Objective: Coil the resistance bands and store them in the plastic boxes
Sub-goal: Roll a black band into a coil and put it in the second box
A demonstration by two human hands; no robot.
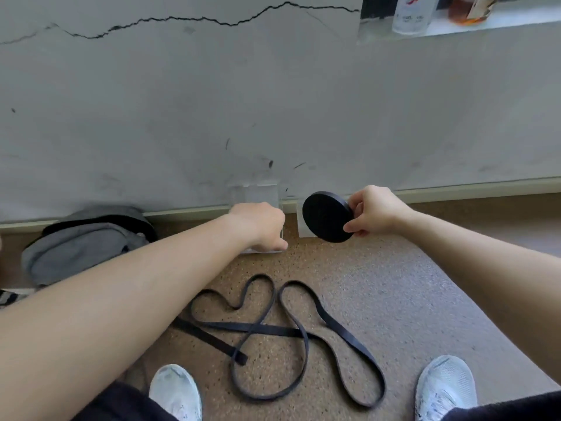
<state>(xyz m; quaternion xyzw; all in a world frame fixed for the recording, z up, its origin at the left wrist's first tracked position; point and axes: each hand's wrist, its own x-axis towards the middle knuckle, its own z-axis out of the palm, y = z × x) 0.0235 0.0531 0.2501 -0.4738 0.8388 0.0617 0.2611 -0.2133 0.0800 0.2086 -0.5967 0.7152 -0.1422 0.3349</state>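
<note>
My right hand (373,212) pinches a tightly coiled black resistance band (326,217), a flat disc held upright by its edge near the wall. My left hand (259,226) rests with curled fingers on the near edge of a clear plastic box (256,192) that stands against the skirting; what the fingers hold is hidden. A second pale box (303,230) shows behind the coiled disc. A loose black resistance band (291,332) lies uncoiled in tangled loops on the cork floor between my feet.
A grey pouch bag (82,247) lies on the floor at the left by the wall. My two white shoes (176,393) (444,387) frame the loose band. A cracked grey wall rises ahead, with bottles (411,13) on a sill at upper right.
</note>
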